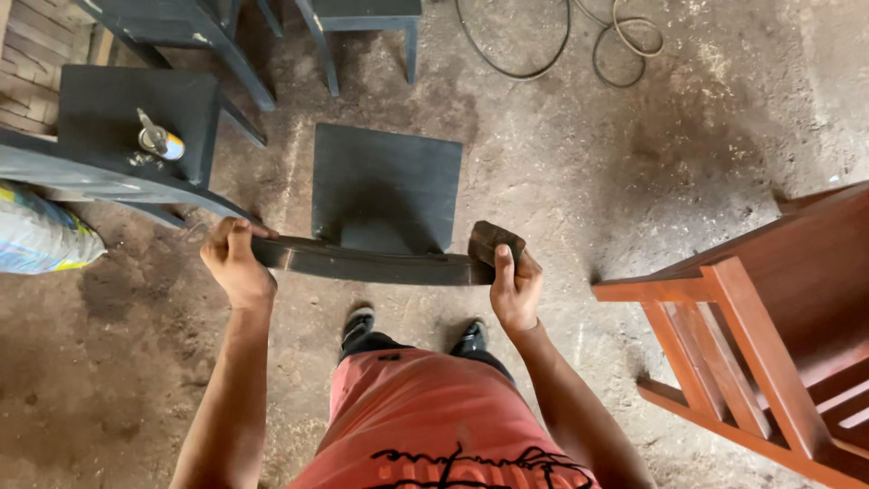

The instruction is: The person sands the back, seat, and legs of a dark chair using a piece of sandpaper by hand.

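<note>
A dark-painted wooden chair (385,195) stands on a dusty workshop floor directly in front of a person seen from above, its curved top rail (362,263) running left to right between the person's two hands. The left hand (237,263) is closed over the rail's left end, fingers curled across the top edge and thumb behind. The right hand (514,288) is wrapped around a folded dark piece of abrasive sheet or pad (493,243), pressing it against the rail's right end; what exactly the piece is cannot be told. The chair's square seat (385,181) lies just beyond the rail, flat and bare.

Below the rail, the toes of two dark shoes (358,324) show on the ground, with the person's orange-red shirt (425,417) filling the bottom of the frame.

To the left stands another dark chair (136,118), a small spray can (161,141) lying on its seat, and a coloured woven sack (41,234) sits on the ground at the left edge. More dark chair legs (321,45) rise along the top. To the right, well apart, a reddish-brown wooden chair (760,335) leans into view. Loose cables (597,41) coil on the concrete floor (634,163) at top.
</note>
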